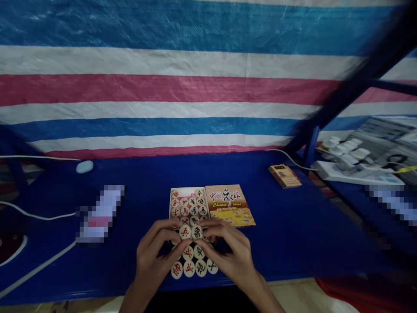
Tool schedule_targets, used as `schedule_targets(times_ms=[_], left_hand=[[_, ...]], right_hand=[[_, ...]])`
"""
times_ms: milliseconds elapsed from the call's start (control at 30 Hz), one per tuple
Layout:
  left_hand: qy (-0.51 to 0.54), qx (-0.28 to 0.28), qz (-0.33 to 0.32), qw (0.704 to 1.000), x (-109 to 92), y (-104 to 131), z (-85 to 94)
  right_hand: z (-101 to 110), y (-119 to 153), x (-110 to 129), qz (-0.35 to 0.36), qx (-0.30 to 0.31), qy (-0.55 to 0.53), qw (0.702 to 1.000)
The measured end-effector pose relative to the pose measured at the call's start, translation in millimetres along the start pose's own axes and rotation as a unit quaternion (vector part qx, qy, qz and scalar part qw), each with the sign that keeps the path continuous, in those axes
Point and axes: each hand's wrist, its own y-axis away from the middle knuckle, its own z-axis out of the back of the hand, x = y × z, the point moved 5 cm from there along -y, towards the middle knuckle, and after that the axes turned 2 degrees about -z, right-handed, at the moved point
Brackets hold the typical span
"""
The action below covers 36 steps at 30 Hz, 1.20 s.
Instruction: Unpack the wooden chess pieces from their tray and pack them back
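Round Chinese chess pieces with red and black characters fill rows in an open white box (170, 203). Closer to me, more pieces (189, 268) lie in rows on the blue table. My left hand (159, 245) pinches a red-marked piece (185, 232) between thumb and fingers. Beside it, my right hand (228, 245) grips a black-marked piece (196, 232). Both held pieces are side by side at the near end of the box, and my fingers partly hide the pieces around them.
The printed box lid (230, 206) lies right of the box on the table (293, 230). Farther right are a small yellow carton (284, 176) and a power strip (355, 173). A blurred-out phone-like object (102, 213), white cables and a pale blue case (84, 167) are at left.
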Motion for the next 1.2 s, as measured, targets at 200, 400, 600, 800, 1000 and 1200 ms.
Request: schedule_targets(times_ms=[200,400,600,800,1000,1200], left_hand=[[-0.001,-0.007,-0.006,1.0,-2.6,-2.8,0.8],[-0.001,-0.008,0.002,1.0,-2.3,-2.9,0.9],[0.009,-0.006,-0.009,1.0,-3.6,-4.1,1.5],[0.018,-0.002,-0.011,1.0,-5.1,-3.2,1.7],[0.022,-0.004,-0.008,1.0,-3.1,-2.4,1.9],[0.013,-0.004,-0.002,1.0,-3.0,-2.1,1.4]], right_hand=[[-0.3,0.0,0.2,0.003,0.004,-0.004,1.0],[-0.1,-0.5,2.6,0.011,0.01,0.0,1.0],[0.0,-0.6,4.1,0.018,0.0,0.008,1.0],[1.3,-3.2,8.5,0.039,0.003,0.008,0.999],[1.1,-1.7,8.8,0.062,-0.003,0.019,0.998],[2.3,-2.4,2.4,0.017,0.0,-0.019,1.0]])
